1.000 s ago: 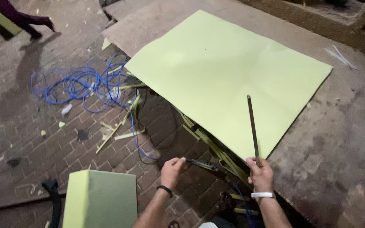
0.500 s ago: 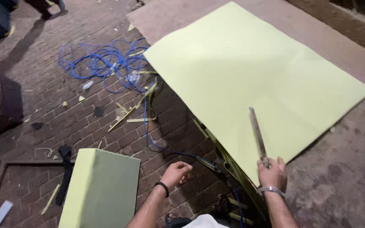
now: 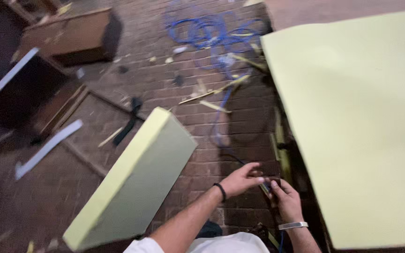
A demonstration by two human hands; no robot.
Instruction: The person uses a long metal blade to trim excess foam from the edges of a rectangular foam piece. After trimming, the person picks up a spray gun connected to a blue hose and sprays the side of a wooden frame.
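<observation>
While both hands (image 3: 263, 187) meet, a foam sheet (image 3: 352, 122) lies just beside.

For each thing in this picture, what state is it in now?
Left hand: fingers stretched, touching a dark tool.
Right hand: closed around the dark tool.
Large foam sheet: lying flat.
Thick foam block: tilted, on the brick floor.
Blue cable: tangled.
Wooden frame: lying flat.

Matt yellow-green foam sheet (image 3: 357, 126), rough brick floor (image 3: 183, 107), worn wooden frame (image 3: 78, 140)
</observation>
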